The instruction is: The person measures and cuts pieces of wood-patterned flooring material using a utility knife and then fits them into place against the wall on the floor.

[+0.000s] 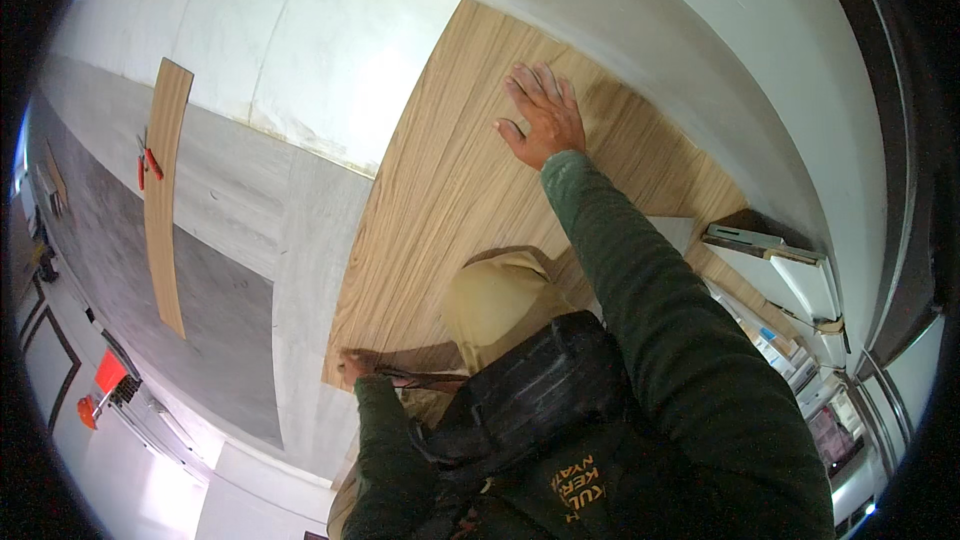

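Head view: wood-grain flooring (420, 210) lies beside grey planks (235, 175) and white tiles (340, 50), along a pale wall (740, 60). Right hand (548, 125) rests palm-down, fingers spread, flooring directly beneath them. Left hand (357, 367) is at the flooring's left edge; whether its fingers pinch anything, cannot tell.
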The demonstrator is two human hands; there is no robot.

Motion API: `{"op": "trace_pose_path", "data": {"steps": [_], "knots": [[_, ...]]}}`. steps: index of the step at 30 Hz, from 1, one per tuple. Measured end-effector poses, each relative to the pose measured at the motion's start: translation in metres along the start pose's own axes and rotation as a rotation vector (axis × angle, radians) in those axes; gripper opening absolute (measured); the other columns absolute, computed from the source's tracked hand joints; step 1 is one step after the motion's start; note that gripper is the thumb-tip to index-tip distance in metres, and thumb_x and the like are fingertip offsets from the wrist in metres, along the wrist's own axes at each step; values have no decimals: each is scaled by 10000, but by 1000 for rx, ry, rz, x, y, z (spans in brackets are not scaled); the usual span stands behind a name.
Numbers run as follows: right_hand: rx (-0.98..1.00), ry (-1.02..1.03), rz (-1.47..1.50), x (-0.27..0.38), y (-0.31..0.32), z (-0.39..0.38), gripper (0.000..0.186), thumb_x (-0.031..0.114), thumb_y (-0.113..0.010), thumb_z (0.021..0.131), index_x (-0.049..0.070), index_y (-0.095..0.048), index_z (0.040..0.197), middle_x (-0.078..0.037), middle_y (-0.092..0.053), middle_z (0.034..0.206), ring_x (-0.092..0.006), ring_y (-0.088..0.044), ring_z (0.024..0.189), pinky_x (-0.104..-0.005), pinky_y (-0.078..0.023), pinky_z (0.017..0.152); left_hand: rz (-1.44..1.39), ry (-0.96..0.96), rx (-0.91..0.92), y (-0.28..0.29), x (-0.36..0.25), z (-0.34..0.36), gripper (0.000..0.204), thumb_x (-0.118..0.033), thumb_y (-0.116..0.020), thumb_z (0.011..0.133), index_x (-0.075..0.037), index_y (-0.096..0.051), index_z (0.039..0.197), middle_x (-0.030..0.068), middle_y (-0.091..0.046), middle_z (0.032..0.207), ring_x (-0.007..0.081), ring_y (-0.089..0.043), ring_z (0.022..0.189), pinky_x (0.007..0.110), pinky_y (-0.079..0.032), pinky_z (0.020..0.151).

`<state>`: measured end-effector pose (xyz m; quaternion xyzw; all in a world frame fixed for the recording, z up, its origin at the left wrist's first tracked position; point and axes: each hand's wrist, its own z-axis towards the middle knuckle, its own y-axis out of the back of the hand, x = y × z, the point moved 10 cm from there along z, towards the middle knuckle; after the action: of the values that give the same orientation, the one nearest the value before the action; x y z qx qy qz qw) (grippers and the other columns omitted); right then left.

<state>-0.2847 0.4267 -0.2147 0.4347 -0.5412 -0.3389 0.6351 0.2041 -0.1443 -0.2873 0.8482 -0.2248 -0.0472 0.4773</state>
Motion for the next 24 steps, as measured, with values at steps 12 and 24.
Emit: {"op": "trace_pose_path", "data": {"steps": [12,24], "knots": [[-10,35,23,-1,-3,-2,619,365,-711,810,66,-555,1330,-80,-422,1485,-357,-339,1385,-532,-241,1140,-1092,609,-98,-34,89,-5,716,-589,-468,928,-33,-452,1379,192,-515,1362,392,-569,1164,567,-484,931],[19,17,-152,-6,-9,-6,612,385,-685,804,70,-555,1311,-106,-422,1476,-362,-344,1377,-528,-236,1139,-999,557,26,0,61,-14,727,-505,-497,937,72,-425,1374,192,-557,1327,402,-612,1106,553,-535,897]]}}
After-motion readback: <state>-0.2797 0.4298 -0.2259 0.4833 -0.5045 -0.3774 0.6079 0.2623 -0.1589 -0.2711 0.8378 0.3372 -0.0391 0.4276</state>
